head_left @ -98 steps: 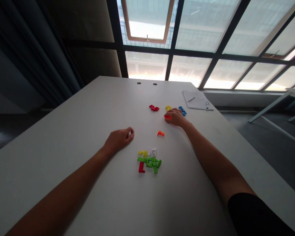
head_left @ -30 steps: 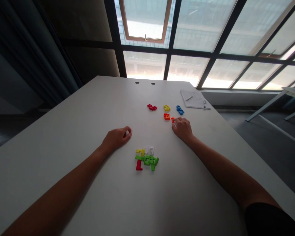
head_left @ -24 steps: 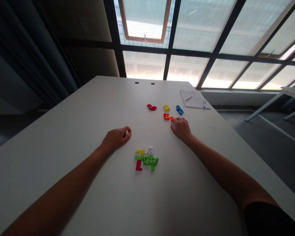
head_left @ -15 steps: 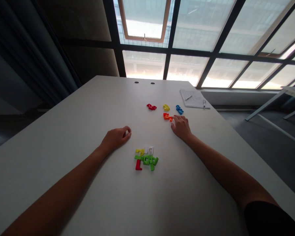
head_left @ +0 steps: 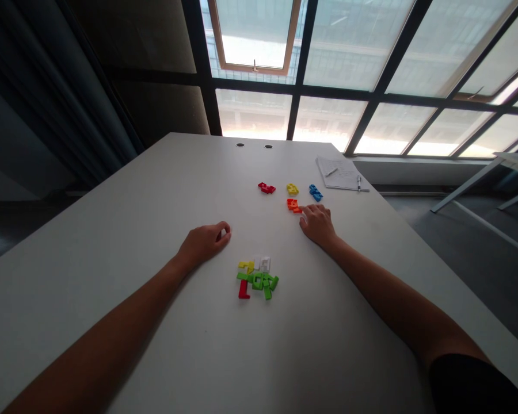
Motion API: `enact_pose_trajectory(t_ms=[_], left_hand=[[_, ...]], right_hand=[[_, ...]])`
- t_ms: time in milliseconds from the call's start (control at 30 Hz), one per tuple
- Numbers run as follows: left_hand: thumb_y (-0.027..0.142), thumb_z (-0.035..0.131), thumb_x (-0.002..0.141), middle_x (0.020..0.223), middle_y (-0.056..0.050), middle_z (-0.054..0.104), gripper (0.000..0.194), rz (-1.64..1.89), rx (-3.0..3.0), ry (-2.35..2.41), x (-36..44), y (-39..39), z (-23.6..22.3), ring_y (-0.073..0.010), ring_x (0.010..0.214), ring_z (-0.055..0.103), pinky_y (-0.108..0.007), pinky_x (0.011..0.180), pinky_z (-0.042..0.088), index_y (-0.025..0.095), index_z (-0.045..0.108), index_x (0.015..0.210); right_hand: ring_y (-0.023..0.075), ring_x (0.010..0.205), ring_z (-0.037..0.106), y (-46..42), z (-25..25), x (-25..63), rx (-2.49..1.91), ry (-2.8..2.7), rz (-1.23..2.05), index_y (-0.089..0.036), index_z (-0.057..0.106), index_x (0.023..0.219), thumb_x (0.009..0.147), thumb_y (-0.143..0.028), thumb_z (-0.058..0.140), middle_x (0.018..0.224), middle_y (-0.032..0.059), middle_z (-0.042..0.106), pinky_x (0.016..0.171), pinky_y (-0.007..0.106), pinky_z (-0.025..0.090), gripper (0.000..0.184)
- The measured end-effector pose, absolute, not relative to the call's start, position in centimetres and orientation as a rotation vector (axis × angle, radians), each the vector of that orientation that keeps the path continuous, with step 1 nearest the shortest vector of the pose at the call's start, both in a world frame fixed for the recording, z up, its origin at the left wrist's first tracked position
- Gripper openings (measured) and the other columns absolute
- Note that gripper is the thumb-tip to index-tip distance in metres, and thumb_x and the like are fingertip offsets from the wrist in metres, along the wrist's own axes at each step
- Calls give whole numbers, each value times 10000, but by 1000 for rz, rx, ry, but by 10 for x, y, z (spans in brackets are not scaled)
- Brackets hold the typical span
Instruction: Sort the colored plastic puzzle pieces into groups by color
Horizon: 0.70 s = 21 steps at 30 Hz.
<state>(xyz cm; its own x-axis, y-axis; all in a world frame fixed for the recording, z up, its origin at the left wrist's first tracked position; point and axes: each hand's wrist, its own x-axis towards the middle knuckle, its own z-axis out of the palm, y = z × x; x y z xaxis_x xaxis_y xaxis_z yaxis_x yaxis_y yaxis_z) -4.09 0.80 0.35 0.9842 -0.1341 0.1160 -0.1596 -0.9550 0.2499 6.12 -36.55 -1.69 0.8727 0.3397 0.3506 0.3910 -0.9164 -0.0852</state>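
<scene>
My right hand [head_left: 318,223] rests on the white table with its fingers apart. Its index fingertip touches the near-right end of a small group of orange plastic pieces [head_left: 292,203]. Left of centre lies my left hand [head_left: 204,240], curled with thumb and index finger meeting in a loop. Whatever may be between those tips is too small to make out. Nearer to me is a loose pile: green pieces [head_left: 257,280], a red L-shaped piece [head_left: 243,289], yellow pieces [head_left: 246,266] and white pieces [head_left: 265,264].
Beyond the orange group sit a red cluster [head_left: 266,188], a yellow cluster [head_left: 292,188] and a blue cluster [head_left: 315,192]. A paper pad [head_left: 343,174] with two pens lies by the table's right edge. Two round holes are at the far edge.
My right hand has slid a loose orange piece slightly left, up against the other orange pieces. My left hand and the near pile stay put.
</scene>
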Motion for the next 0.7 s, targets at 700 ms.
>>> enact_pose_trajectory(t_ms=[700], left_hand=[[497, 467, 986, 803, -4, 739, 314, 154, 2874, -229, -41, 8, 4, -205, 700, 666, -297, 605, 377, 281, 682, 1063]], right_hand=[[229, 1039, 659, -325, -1, -5, -2053, -1614, -375, -250, 714, 1166, 999, -181, 593, 1135, 75, 776, 969, 418, 482, 218]])
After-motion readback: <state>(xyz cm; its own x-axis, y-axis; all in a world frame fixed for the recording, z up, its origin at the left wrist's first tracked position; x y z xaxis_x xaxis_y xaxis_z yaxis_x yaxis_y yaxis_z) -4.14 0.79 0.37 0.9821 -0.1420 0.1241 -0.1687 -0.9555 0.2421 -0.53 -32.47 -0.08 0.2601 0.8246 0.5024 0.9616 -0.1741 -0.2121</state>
